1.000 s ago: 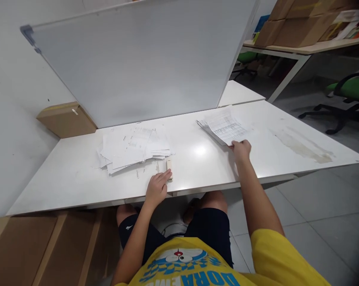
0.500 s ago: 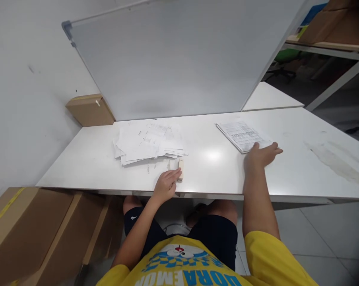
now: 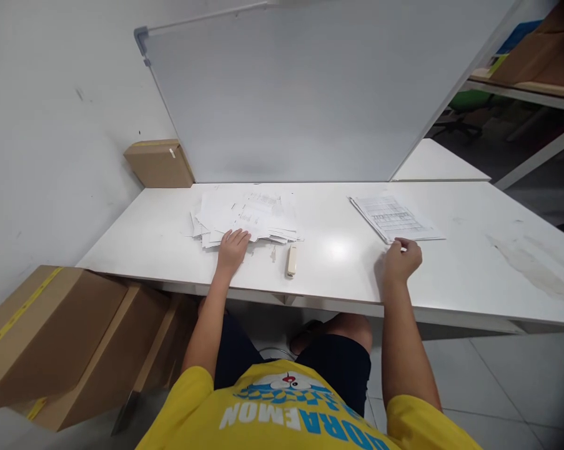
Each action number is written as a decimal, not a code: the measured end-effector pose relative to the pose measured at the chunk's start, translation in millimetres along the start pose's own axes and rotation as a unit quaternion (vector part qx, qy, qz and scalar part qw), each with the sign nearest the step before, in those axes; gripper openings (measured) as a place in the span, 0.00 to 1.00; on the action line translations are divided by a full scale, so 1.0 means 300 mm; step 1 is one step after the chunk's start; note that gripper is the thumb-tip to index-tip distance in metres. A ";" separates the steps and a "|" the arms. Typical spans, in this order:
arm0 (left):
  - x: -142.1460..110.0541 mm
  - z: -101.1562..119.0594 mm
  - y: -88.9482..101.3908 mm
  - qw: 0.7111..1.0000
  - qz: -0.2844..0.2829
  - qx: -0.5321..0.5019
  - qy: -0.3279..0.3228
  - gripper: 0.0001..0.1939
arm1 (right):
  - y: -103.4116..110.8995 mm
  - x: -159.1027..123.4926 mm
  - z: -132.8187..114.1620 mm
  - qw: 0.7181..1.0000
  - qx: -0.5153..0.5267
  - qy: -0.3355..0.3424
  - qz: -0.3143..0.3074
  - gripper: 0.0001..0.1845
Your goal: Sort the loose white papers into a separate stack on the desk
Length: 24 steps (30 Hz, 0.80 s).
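Observation:
A loose, uneven pile of printed papers [image 3: 251, 215] lies on the left half of the white table. My left hand [image 3: 233, 251] rests at its front edge, fingers stretched onto the sheets. Between the two hands lies a cream-coloured stapler [image 3: 291, 261], touched by neither. On the right is a tidier stack of papers [image 3: 394, 215], with a printed table on the top sheet. My right hand [image 3: 402, 259] is at the near edge of that stack, its fingers curled in and nothing visible in them. Whether it touches the paper is hard to tell.
A large whiteboard [image 3: 310, 87] stands along the back edge of the white table [image 3: 328, 275]. A cardboard box [image 3: 160, 164] leans by the wall at the back left. Bigger cardboard boxes [image 3: 42, 331] stand on the floor to the left.
My right hand has laid the stack of papers down flat, let go and curled its fingers. My left hand has left the stapler and moved left to the loose pile. The view has shifted right.

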<state>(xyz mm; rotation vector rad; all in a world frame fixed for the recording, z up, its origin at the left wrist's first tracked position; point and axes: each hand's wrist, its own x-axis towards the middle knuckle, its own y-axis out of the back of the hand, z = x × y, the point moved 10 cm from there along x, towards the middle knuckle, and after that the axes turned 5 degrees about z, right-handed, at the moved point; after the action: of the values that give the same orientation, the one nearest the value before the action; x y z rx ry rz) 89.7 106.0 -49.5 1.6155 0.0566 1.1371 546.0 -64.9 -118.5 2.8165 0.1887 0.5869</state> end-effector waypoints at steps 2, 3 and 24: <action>-0.005 0.007 0.010 1.000 0.015 0.006 -0.002 0.17 | -0.009 0.004 0.007 1.000 -0.003 -0.003 -0.008 0.10; -0.005 0.007 0.012 1.000 0.018 0.011 -0.001 0.17 | -0.019 0.004 0.006 1.000 -0.004 0.000 -0.018 0.10; -0.106 0.024 0.144 0.968 0.188 -0.133 0.095 0.15 | -0.049 -0.109 -0.088 0.990 0.042 -0.051 -0.128 0.14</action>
<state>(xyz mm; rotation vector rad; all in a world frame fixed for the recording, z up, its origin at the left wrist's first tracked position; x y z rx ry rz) 56.1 66.0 -35.5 1.3039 -0.2798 1.5192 504.3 -50.6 -111.5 2.8294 0.5573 0.3834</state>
